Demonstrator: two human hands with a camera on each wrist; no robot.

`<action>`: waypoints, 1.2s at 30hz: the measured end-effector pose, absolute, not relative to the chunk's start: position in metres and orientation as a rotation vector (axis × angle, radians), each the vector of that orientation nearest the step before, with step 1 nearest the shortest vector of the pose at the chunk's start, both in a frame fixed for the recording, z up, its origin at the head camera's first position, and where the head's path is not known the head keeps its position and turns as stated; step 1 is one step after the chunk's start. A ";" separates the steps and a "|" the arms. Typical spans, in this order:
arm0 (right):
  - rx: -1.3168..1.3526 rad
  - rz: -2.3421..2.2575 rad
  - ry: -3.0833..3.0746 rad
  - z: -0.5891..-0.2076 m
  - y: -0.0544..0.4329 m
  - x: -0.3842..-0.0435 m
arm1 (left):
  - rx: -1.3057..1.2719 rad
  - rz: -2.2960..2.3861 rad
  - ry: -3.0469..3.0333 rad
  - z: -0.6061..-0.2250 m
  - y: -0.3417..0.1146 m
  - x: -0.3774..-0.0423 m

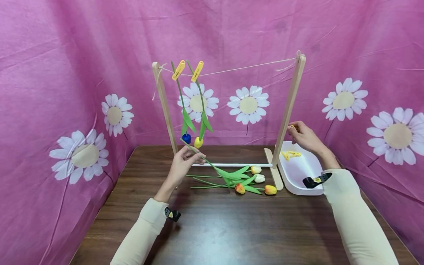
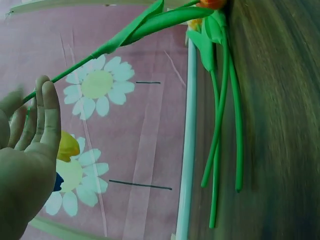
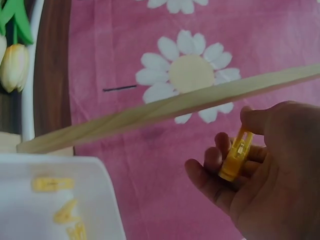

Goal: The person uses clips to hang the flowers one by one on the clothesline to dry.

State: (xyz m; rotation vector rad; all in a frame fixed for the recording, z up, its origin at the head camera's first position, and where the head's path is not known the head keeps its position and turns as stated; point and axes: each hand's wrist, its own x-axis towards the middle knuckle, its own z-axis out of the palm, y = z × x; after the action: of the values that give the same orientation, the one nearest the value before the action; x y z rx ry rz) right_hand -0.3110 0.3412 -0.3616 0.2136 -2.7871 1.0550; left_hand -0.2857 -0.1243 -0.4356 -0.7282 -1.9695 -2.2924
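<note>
In mid-frame, the left hand (image 1: 184, 162) pinches a tulip (image 1: 223, 173) by its stem. Over at the right, the right hand's (image 1: 306, 138) fingers hold a peg (image 3: 237, 156) near the tray (image 1: 299, 191). Two hanging tulips (image 1: 205, 120) dangle left of centre.

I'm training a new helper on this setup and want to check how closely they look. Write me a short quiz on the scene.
1. How many flowers hang from the string?

2. Which color of flower hangs nearest the left wooden post?
A) white
B) blue
C) orange

3. True or false: the right hand is holding a green stem.

Key:
1. Two.
2. B: the blue flower hangs nearest.
3. False: it holds a yellow clothespin; the left hand pinches a green stem.
</note>
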 end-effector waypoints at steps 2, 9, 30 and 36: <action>0.214 1.046 -2.757 -0.358 0.340 -0.308 | -0.689 -2.265 -2.006 -0.434 -0.122 -0.285; 0.213 0.968 -2.633 -0.343 0.336 -0.302 | -0.897 -2.162 -2.026 -0.427 -0.117 -0.286; 0.215 1.137 -2.052 -0.295 0.307 -0.277 | -0.825 -2.100 -2.005 -0.388 -0.096 -0.285; 0.294 1.166 -2.064 -0.284 0.288 -0.268 | -0.797 -1.995 -2.064 -0.374 -0.090 -0.285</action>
State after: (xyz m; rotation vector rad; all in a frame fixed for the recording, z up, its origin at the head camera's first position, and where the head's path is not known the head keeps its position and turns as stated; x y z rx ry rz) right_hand -0.2678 0.2882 -0.2843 0.2938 -2.0636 1.1663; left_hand -0.2853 -0.0897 -0.3744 -0.7970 -2.0644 -1.9948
